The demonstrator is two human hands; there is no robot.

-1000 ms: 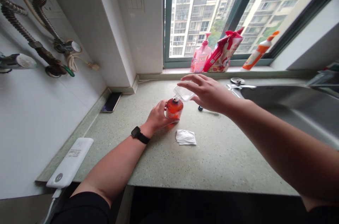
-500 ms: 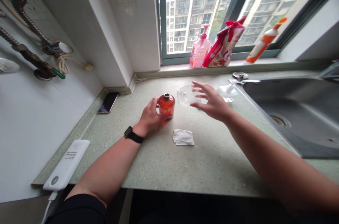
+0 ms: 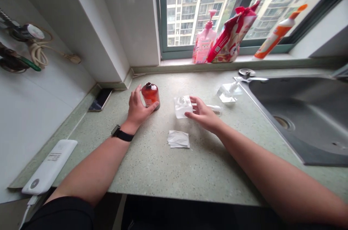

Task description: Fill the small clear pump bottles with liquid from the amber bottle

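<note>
My left hand (image 3: 137, 108) is around the left and front of a brown-red amber bottle (image 3: 151, 94), its thumb across the lower front. The bottle stands upright with its neck uncapped. My right hand (image 3: 203, 115) grips a clear, square-sided bottle (image 3: 181, 108) from the right, thumb in front and fingers behind; a round mouth shows on its top. Just behind that hand lies a clear and whitish tube-like piece (image 3: 215, 109), partly hidden. A folded white tissue (image 3: 178, 139) lies on the counter, nearer me than both bottles.
Another clear, square object (image 3: 228, 93) stands by the metal sink (image 3: 301, 150). A pink pump bottle (image 3: 203, 45), a red bag (image 3: 231, 39) and an orange-and-white bottle (image 3: 274, 37) line the windowsill. On the left lie a phone (image 3: 100, 99) and a white power bank (image 3: 50, 166) with a cable.
My right hand, open beside the clear bottle before, is now closed on it. The amber bottle has moved left and slightly away with my left hand. The camera view has shifted.
</note>
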